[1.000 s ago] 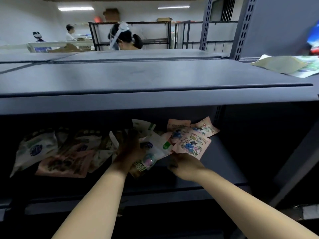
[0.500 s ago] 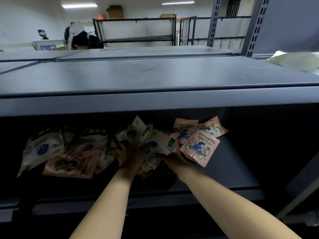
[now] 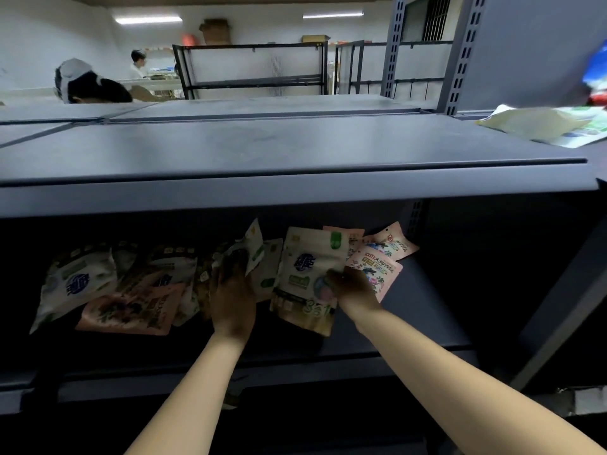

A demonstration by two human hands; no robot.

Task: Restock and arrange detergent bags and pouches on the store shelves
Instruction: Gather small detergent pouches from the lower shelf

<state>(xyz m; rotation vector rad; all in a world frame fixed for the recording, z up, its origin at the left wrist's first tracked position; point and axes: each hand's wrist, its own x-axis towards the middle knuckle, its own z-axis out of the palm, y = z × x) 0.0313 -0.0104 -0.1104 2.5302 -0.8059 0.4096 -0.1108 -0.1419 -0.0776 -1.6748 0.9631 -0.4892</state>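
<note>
Right hand (image 3: 348, 285) pinching white pouch (image 3: 310, 274) at shelf (image 3: 427, 310) centre; left hand (image 3: 231, 290), at nine o'clock, gripping small pouch (image 3: 253, 247). May knock pink pouches (image 3: 377, 267) at three o'clock if pushed sideways.

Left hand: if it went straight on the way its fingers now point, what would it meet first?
Probably the white pouch that the left hand already touches at its fingertips; behind it the shelf is too dark to judge depth.
</note>
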